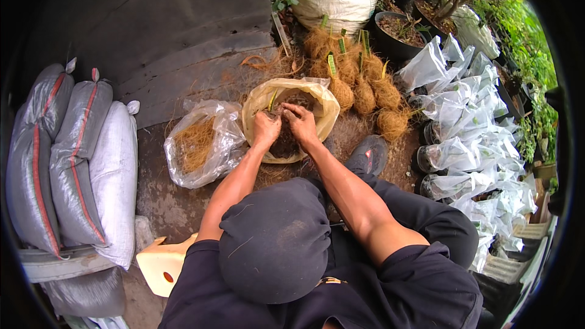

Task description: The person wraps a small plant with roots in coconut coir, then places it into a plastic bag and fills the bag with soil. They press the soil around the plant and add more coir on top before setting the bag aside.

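Observation:
My left hand (267, 127) is closed around the base of a small leafy cutting (273, 99) with a green, yellow-edged leaf pointing up. Close beside it, my right hand (300, 123) has its fingers bent at the cutting's base, and whether they grip anything is hidden. Both hands are inside the mouth of a yellowish plastic bag (330, 105), its rim rolled outward. Dark potting soil (284, 144) lies in this bag, below and around the hands. Just left stands a clear plastic bag (226, 139) with loose brown coir fibre (195, 145) in it.
Fibre-wrapped root balls with cut leaves (363, 93) sit beyond the bag to the right. Rows of plants in clear plastic bags (466, 146) line the right side. Full woven sacks (77, 160) are stacked left, near a cream plastic stool (160, 265). Potted plants (400, 32) stand behind.

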`<control>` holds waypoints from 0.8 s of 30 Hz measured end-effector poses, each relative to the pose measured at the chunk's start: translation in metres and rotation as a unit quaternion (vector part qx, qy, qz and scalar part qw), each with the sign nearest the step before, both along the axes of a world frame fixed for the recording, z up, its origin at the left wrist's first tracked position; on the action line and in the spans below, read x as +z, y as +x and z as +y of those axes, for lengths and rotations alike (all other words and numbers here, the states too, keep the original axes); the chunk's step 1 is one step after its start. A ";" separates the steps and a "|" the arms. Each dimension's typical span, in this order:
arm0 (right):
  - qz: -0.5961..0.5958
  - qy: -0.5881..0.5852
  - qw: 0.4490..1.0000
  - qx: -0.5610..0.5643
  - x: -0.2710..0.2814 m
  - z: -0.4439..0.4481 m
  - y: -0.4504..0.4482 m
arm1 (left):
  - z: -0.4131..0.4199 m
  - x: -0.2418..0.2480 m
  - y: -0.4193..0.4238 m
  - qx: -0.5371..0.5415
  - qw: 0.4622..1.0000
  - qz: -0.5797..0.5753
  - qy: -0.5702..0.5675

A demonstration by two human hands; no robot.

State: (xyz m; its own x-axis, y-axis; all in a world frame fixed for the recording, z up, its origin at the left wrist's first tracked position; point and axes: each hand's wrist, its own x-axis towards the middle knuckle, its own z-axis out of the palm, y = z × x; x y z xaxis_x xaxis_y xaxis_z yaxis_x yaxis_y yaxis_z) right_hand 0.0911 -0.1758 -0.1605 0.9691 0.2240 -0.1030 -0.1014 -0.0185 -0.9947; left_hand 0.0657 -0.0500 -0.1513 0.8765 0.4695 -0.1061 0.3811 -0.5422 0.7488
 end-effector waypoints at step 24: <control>-0.240 -0.330 0.911 -0.055 0.009 0.025 -0.027 | -0.010 0.012 -0.004 0.073 0.807 -0.025 -0.585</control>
State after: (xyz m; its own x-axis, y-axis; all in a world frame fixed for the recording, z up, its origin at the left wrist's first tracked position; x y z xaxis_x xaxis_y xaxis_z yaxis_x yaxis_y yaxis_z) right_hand 0.0640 -0.1512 -0.1520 0.9510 0.1660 0.2607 0.3047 -0.6448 -0.7010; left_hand 0.0618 -0.0601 -0.1388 0.8372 0.1723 -0.5191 0.3311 0.5959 0.7316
